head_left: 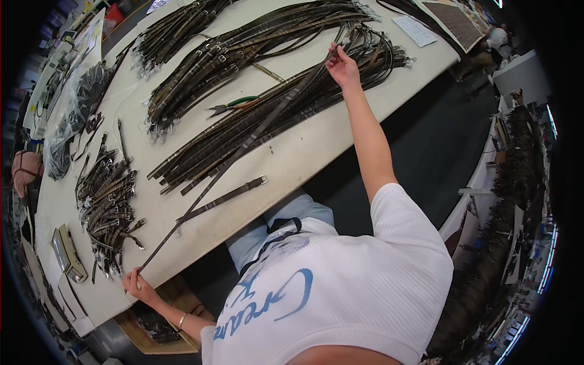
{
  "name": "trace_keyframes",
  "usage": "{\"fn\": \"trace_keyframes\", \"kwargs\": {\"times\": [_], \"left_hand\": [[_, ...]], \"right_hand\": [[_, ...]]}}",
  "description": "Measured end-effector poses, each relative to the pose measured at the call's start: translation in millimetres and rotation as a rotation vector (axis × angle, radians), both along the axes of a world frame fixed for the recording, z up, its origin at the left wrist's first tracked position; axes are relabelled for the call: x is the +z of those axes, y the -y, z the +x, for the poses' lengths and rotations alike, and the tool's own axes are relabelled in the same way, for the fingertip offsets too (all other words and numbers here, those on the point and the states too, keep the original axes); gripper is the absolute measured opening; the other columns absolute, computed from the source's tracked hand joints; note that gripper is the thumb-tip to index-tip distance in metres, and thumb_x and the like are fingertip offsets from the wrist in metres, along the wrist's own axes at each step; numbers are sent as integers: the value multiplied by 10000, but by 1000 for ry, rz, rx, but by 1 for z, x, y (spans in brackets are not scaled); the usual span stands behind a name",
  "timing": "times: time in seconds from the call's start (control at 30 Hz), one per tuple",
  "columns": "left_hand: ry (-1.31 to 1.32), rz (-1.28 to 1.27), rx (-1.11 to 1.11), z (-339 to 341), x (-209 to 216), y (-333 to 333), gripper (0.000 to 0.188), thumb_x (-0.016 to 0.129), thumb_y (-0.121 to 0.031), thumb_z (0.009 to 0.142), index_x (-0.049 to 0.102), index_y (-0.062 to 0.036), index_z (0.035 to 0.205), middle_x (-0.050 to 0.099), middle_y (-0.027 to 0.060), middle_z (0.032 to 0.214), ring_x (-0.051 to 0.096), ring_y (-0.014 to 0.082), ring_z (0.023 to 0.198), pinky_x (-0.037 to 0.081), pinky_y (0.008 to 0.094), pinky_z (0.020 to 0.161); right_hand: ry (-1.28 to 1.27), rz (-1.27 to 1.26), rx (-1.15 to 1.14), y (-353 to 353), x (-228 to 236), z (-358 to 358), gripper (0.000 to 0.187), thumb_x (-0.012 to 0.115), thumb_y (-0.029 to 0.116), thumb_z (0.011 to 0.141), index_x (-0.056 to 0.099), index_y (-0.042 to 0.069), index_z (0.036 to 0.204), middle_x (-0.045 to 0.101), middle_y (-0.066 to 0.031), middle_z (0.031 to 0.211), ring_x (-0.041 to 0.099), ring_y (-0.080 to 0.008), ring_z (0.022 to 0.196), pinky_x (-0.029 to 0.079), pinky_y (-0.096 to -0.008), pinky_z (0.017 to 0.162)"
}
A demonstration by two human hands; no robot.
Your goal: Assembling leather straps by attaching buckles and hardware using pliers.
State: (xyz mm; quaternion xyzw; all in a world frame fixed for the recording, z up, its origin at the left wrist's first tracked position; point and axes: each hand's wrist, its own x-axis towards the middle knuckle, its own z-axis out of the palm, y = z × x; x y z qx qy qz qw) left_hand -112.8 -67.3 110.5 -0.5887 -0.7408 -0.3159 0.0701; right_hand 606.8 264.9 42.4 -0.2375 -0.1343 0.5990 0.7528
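Note:
A long, dark, banded strap is stretched diagonally across the table between my two hands. My left hand, low at the table's near left edge, pinches one end of it. Far to the right, my right hand is closed on the strap near its other end, beside the looped ends of a strap bundle. Under the stretched strap lies that bundle of long dark straps. A shorter strap with a metal buckle lies nearer to me, and the held strap crosses its left end.
Pliers with green and orange handles lie beyond the long bundle. Farther back are buckled strap bundles. Short buckled straps are heaped at the left, near a boxy device. A paper sheet lies at the far right of the pale table.

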Motion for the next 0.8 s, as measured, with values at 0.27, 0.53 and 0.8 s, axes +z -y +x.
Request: {"fn": "trace_keyframes", "kwargs": {"times": [0.27, 0.53, 0.8], "left_hand": [[784, -153, 255, -8, -17, 6, 238, 491, -112, 821, 513, -12, 606, 443, 9, 534, 405, 89, 468, 289, 230, 446], [771, -543, -114, -13, -27, -15, 301, 518, -205, 875, 550, -31, 631, 494, -8, 570, 389, 49, 514, 257, 220, 477], [613, -434, -154, 34, -23, -30, 315, 488, -187, 873, 469, -30, 600, 419, -25, 551, 370, 45, 542, 241, 239, 494]], "right_hand": [[360, -342, -159, 28, 4, 52, 154, 740, 58, 787, 586, 48, 794, 591, -28, 674, 556, -142, 547, 426, -228, 460], [558, -714, -3, 59, -22, 130, 156, 714, 124, 832, 588, 31, 837, 605, -49, 731, 597, -112, 595, 530, -170, 529], [2377, -800, -187, 88, 21, 30, 538, 593, 560, 833, 651, 40, 960, 679, -120, 824, 660, -300, 816, 504, -416, 738]]}}
